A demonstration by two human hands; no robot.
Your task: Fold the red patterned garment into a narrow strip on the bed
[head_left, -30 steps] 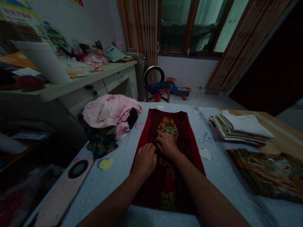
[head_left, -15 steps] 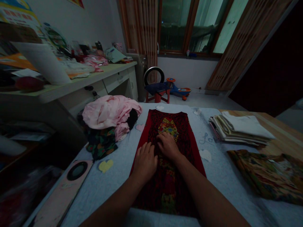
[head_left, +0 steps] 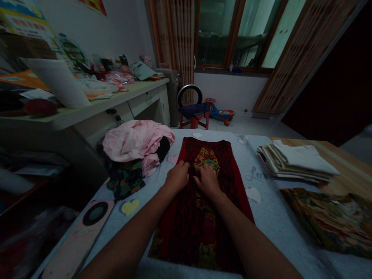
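Along the upper left of the frame runs a cream desk (head_left: 116, 101) with drawers, crowded with papers and plastic packets. Below it, at the left of the bed, a loose heap of pale pink cloth (head_left: 136, 141) sits on a dark floral fabric (head_left: 124, 180), with a black cloth (head_left: 163, 149) tucked against its right side. At the lower left lies a long pink panel (head_left: 78, 240) with a dark round ring, and a yellow felt heart (head_left: 130, 207) sits just beside it on the pale blue quilt (head_left: 270, 211).

At centre, a dark red garment (head_left: 174, 242) lies spread flat and lengthwise, its embroidered yellow motif (head_left: 207, 159) near the far end. The left hand (head_left: 178, 176) and right hand (head_left: 207, 181) rest side by side on it, just apart, fingers curled down into the cloth near the motif. Whether they pinch the fabric or only press on it, I cannot tell.

To the right, a neat stack of folded garments (head_left: 296, 164) sits at the far edge of the quilt, and a crumpled, multicoloured patterned cloth (head_left: 325, 221) lies below it. Going by how things lie, some of the cloth is already in tidy folds, the left heap remains loose, and the red garment is laid open under the hands.
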